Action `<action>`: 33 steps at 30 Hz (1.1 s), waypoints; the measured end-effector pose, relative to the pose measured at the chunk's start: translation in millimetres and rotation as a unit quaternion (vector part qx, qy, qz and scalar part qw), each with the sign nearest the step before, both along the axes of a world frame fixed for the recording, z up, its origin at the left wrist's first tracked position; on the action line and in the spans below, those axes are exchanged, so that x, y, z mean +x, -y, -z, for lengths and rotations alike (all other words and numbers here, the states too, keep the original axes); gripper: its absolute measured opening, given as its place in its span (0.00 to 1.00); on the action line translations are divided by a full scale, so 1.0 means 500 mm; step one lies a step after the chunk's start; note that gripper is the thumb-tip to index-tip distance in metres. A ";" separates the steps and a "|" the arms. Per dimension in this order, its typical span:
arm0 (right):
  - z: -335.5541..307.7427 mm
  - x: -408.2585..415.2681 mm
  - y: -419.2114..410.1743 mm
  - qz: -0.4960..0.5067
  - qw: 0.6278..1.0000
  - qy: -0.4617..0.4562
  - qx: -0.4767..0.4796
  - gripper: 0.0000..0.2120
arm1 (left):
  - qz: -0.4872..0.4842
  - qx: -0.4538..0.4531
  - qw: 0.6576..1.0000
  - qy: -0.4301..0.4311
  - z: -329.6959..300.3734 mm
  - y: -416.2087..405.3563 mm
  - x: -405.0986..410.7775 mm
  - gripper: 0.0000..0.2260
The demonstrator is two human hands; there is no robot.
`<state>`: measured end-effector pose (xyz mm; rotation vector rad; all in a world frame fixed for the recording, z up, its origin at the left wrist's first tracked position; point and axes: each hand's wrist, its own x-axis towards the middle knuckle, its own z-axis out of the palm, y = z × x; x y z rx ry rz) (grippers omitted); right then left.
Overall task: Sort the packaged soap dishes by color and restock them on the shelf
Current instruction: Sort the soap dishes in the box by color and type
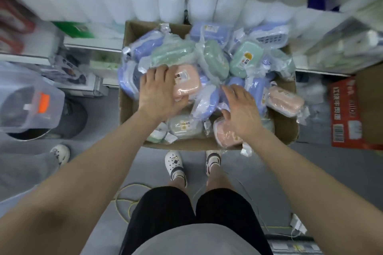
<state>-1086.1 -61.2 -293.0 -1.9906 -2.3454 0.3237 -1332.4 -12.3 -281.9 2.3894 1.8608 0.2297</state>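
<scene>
An open brown cardboard box (132,107) sits on the grey floor in front of the person's feet, heaped with plastic-wrapped soap dishes in lilac-blue, mint green and pale pink, all mixed together. The left hand (159,91) reaches into the near-left part of the pile, palm down, fingers loosely spread and curved; it lies against the left edge of a pale pink rectangular soap dish in clear wrap (186,83), the thumb tucked along that dish's near side, so the hand cups the package, though whether it truly grips it cannot be told. The right hand (241,109) hovers palm down over the near-right part of the box with its fingers extended and slightly apart, fingertips brushing the crinkled wrap of a lilac-blue soap dish (207,103), while the thumb points down toward a second pink wrapped soap dish (227,135) lying at the box's near edge; it holds nothing. A third pink wrapped dish (285,102) rests on the right rim of the box, and two mint green dishes (215,58) lie near the centre. A whitish wrapped dish (184,127) sits just below the left wrist. Beyond the box stand white shelves (91,44) stacked with packs of white paper rolls (145,6), and a red printed carton (346,114) sits to the right.
</scene>
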 end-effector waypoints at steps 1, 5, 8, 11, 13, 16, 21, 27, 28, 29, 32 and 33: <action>-0.007 0.012 -0.002 0.009 1.000 -0.011 0.003 0.37 | 0.002 0.013 1.000 0.007 -0.009 -0.001 0.006 0.35; -0.039 0.060 0.004 0.044 0.998 -0.034 -0.033 0.29 | -0.003 0.043 0.998 0.047 -0.033 -0.001 0.025 0.34; -0.052 0.085 0.032 0.019 0.998 -0.020 -0.062 0.22 | 0.012 0.049 0.997 0.059 -0.038 0.007 0.041 0.33; -0.038 0.091 0.072 -0.077 0.991 0.027 -0.107 0.22 | 0.006 0.023 0.997 0.071 -0.026 0.020 0.049 0.34; -0.011 0.087 0.091 -0.121 0.982 0.090 -0.116 0.29 | -0.009 -0.011 0.996 0.087 -0.013 0.029 0.046 0.34; 0.018 0.064 0.102 -0.140 0.966 0.170 -0.140 0.40 | -0.018 -0.051 0.993 0.102 -0.001 0.039 0.030 0.36; 0.046 0.020 0.103 -0.103 0.958 0.218 -0.156 0.34 | -0.026 -0.082 0.992 0.095 0.003 0.045 0.003 0.40; 0.030 0.012 0.078 -0.053 0.983 0.130 -0.119 0.42 | -0.039 -0.066 0.991 0.111 -0.014 0.041 -0.015 0.38; 0.022 0.011 0.072 -0.032 0.988 0.101 -0.114 0.42 | -0.042 -0.061 0.990 0.119 -0.021 0.039 -0.014 0.38; 0.009 0.008 0.065 -0.002 0.992 0.062 -0.106 0.43 | -0.044 -0.055 0.989 0.127 -0.028 0.035 -0.014 0.38; -0.041 -0.004 0.034 0.120 0.982 -0.089 -0.112 0.42 | -0.044 -0.035 0.990 0.131 -0.057 0.019 -0.010 0.38; -0.062 -0.005 0.022 0.161 0.969 -0.144 -0.119 0.41 | -0.045 -0.031 0.989 0.136 -0.068 0.013 -0.008 0.38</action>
